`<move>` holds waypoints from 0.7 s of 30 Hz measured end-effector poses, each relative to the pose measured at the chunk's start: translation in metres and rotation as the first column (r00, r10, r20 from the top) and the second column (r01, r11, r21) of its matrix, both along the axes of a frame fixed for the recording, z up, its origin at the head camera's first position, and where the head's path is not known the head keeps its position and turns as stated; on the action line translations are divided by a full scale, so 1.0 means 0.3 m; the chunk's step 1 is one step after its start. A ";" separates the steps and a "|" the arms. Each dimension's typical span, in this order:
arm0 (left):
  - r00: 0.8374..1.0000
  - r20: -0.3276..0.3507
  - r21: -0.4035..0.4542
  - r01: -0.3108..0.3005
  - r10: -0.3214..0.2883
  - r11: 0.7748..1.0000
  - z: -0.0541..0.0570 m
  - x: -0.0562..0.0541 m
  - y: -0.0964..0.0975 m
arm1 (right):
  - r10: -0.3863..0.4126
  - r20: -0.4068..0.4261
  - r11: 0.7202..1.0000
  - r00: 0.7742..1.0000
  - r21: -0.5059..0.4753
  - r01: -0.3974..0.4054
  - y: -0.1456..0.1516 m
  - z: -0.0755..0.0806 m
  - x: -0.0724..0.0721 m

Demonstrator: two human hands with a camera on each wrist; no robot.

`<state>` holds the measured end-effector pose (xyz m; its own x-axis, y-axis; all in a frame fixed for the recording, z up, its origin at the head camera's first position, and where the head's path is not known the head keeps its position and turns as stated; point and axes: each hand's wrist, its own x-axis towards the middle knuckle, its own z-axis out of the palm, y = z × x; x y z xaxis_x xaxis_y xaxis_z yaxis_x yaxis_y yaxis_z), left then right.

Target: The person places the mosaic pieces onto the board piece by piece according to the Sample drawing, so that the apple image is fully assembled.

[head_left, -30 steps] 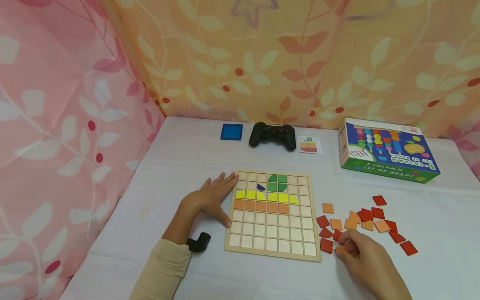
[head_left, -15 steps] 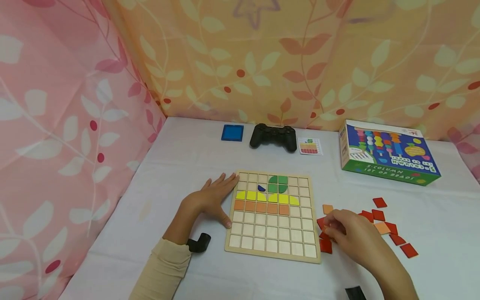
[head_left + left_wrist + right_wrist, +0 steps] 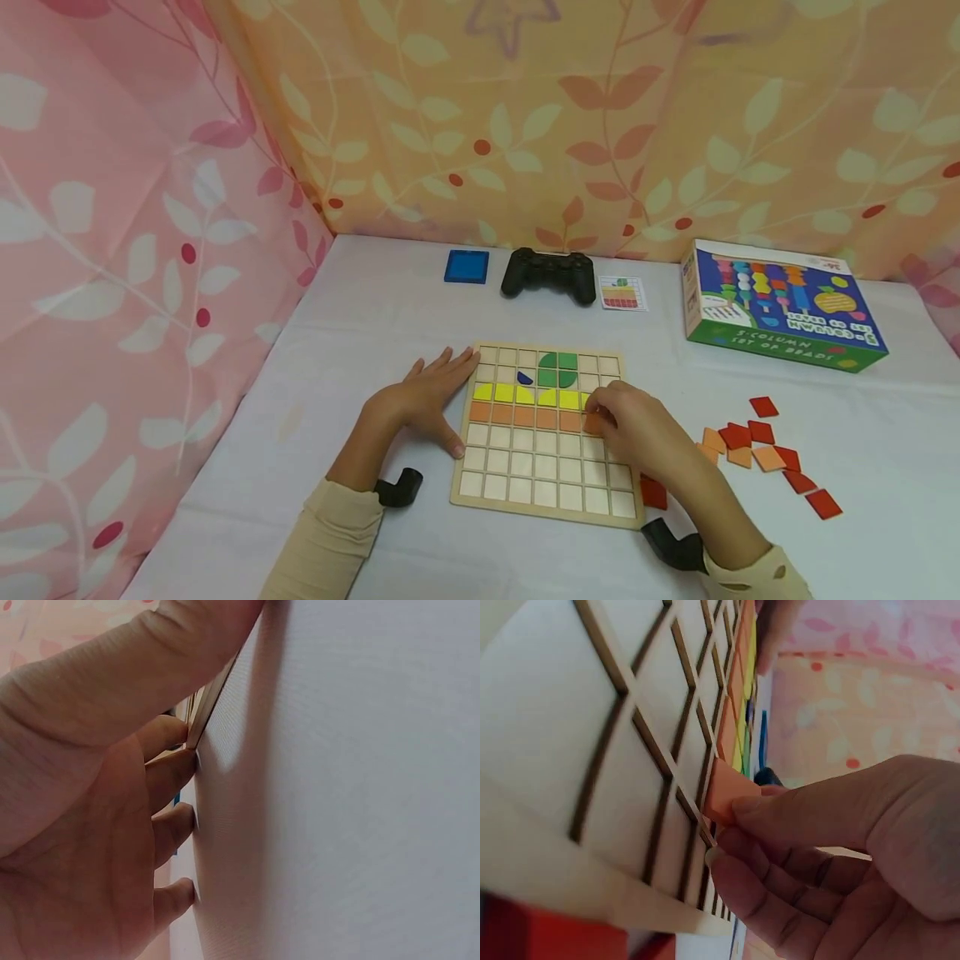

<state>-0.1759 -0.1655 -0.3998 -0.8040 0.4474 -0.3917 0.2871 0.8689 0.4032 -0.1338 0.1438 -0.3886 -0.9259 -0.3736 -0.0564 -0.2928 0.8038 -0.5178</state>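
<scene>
A wooden grid board [image 3: 534,504] lies on the table, with green, yellow and orange pieces and one dark blue piece in its upper rows. My left hand [image 3: 416,406] is spread along the board's left edge, thumb and fingertips touching it. Over the right end of the orange row, my right hand [image 3: 645,429] pinches an orange square tile [image 3: 729,791] between thumb and fingers. In the right wrist view that tile is tilted against the grid's dividers. Part of the board's right side is hidden under this hand.
Loose red tiles [image 3: 823,503] and orange tiles [image 3: 768,458] lie right of the board. A red tile [image 3: 653,492] sits by its edge. Behind are a blue square [image 3: 467,267], a black game controller [image 3: 549,275], a pattern card [image 3: 622,293] and a bead-set box [image 3: 783,304].
My right hand has moved left from the loose tiles onto the board, carrying an orange square tile. My left hand stays at the board's left edge.
</scene>
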 end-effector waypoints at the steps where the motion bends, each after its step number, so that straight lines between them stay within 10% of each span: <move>1: 1.000 0.001 -0.001 0.001 -0.001 1.000 0.000 0.001 0.000 | 0.000 -0.011 1.000 1.000 0.011 0.000 -0.004 -0.006 0.000; 21: 1.000 -0.003 0.012 0.013 -0.013 1.000 -0.006 -0.003 -0.005 | 0.000 -0.161 0.988 0.987 0.153 0.025 -0.014 -0.018 0.041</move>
